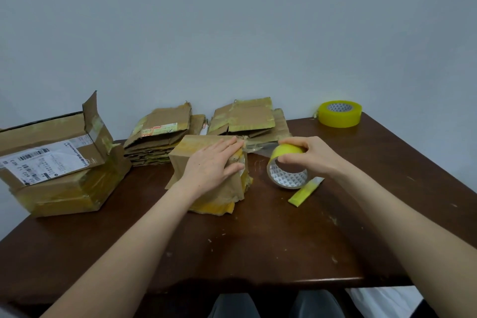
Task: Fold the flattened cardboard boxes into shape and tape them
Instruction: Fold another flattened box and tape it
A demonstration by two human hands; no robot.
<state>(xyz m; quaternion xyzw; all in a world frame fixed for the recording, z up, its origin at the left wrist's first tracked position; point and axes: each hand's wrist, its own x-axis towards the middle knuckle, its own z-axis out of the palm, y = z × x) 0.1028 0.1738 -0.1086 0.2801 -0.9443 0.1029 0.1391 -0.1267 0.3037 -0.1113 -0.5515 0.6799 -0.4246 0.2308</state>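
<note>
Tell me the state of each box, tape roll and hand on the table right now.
small box, folded up, tape strip running off its top edge.
left hand, flat, pressing on the small box.
right hand, gripping the tape roll.
tape roll, on edge, strip pulled out to the small box.
spare tape roll, lying flat at the far corner, untouched.
flattened boxes, two stacks, unfolded.
large box, one flap standing up.
</note>
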